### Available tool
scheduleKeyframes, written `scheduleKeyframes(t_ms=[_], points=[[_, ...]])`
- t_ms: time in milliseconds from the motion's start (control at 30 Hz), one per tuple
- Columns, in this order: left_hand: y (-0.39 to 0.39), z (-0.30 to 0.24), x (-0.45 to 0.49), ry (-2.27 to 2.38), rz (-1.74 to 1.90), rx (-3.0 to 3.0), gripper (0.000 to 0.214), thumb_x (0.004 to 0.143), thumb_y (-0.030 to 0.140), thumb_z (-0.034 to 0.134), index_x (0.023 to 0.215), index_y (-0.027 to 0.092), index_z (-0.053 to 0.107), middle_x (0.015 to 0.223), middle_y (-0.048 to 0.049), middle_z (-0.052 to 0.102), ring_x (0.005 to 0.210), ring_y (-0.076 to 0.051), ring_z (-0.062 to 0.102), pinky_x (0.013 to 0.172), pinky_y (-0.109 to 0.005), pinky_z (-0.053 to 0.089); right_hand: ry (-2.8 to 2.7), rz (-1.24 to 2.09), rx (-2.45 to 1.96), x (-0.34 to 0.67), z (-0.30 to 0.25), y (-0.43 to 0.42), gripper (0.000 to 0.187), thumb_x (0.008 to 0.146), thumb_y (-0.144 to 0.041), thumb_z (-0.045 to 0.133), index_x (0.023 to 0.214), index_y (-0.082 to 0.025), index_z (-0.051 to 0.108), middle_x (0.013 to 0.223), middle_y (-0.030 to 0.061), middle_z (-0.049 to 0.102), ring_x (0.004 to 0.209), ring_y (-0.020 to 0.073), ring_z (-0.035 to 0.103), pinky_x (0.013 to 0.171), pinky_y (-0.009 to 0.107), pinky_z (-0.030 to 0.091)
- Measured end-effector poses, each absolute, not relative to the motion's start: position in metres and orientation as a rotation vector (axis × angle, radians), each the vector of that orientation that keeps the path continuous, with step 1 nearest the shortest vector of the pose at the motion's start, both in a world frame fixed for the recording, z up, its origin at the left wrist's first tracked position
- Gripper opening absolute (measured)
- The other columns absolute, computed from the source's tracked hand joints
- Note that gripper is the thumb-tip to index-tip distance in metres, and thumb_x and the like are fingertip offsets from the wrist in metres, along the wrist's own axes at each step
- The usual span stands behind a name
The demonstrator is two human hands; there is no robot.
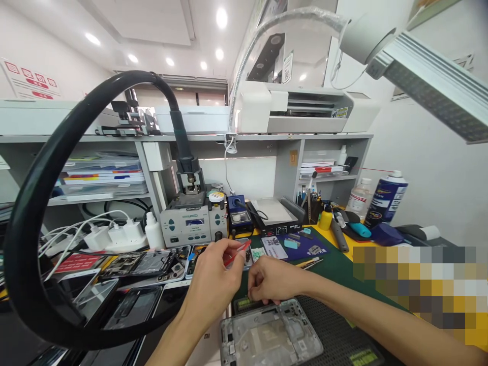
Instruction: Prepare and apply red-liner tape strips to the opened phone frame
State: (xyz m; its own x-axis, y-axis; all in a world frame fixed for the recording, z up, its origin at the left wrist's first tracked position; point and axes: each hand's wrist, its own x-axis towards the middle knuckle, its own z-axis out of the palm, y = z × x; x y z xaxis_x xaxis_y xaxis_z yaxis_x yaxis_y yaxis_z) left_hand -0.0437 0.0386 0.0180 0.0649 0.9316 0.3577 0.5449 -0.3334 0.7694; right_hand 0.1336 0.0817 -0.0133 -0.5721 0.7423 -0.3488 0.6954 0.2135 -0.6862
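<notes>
My left hand (218,277) is raised, pinching a thin red strip (237,254) between thumb and fingers; its exact kind does not show. Close by on the right, my right hand (275,279) has its fingers curled together above the top edge of a grey phone frame (267,335). Whatever those fingers may hold is hidden. The frame lies with its hollow inner side up and a yellowish patch in its middle. It rests partly on a dark ribbed mat (339,330), beside a white box (208,345) with an "mi" mark.
A thick black hose (41,147) loops across the left side from a hot-air station (186,226). Opened phones (148,264) lie at left. Tweezers (312,263) and a blue pad (305,249) lie beyond my right hand. A spray can (386,198) stands far right.
</notes>
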Motion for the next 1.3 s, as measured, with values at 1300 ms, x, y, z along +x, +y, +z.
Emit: scheduleKeyframes(t_ms=[1300], points=[[0.039,0.024,-0.045,1.511,1.239,1.901,0.023,0.09,0.03,0.051,0.088,0.019,0.071,0.088,-0.0077,0.075,0.085,-0.027,0.067,0.076,-0.037,0.046,-3.037,0.774,-0.826,0.127,0.007,0.108,0.014,0.092,-0.028,0.067,0.095,-0.015,0.069,0.079,-0.0012,0.068,0.067,0.014,0.063,0.065,0.03,0.053]])
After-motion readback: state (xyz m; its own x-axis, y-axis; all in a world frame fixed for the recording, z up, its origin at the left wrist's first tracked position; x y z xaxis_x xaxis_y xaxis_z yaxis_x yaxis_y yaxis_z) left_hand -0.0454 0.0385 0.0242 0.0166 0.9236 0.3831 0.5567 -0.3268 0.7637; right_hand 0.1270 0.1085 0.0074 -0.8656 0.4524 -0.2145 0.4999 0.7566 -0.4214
